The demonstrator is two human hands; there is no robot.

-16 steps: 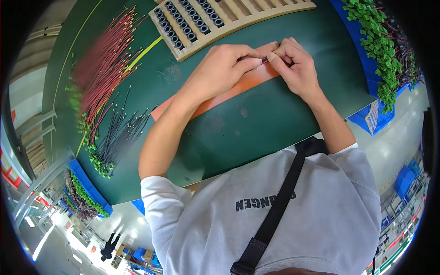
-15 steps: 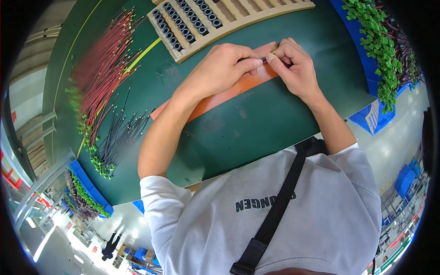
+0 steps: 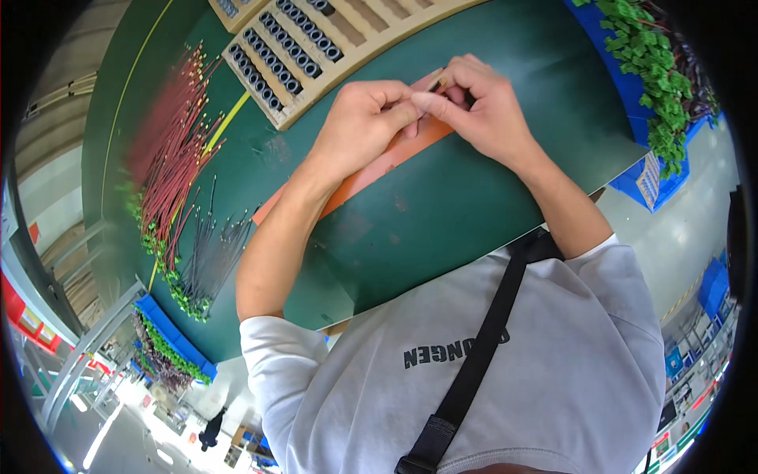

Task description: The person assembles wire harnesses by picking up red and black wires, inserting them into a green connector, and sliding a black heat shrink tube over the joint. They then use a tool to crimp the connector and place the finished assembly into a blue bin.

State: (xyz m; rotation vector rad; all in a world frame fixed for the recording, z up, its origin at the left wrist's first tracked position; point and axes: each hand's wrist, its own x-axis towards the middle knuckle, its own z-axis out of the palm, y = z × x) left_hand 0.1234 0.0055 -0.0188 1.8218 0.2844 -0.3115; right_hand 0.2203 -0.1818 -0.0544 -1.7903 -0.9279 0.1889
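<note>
Both hands meet over an orange strip (image 3: 359,186) that lies slantwise on the green table. My left hand (image 3: 362,122) is closed in a pinch, its thumb and forefinger tips against the right thumb; whatever they hold is hidden. The fingers of my right hand (image 3: 483,107) are curled round a small dark piece with a yellowish end (image 3: 437,84), mostly covered by the fingers and too small to name. The strip passes under the left wrist and both hands.
A wooden slotted tray (image 3: 282,118) with rows of black ring-ended parts stands beyond my hands. Red wires (image 3: 178,134) with green connectors and black wires (image 3: 217,249) lie left. Blue bins of green-connectored wires stand right (image 3: 628,87) and lower left (image 3: 175,341).
The view has shifted, so the tray and hands sit further left in it. My hands stay together over the strip, with the right fingers curled further round the small piece.
</note>
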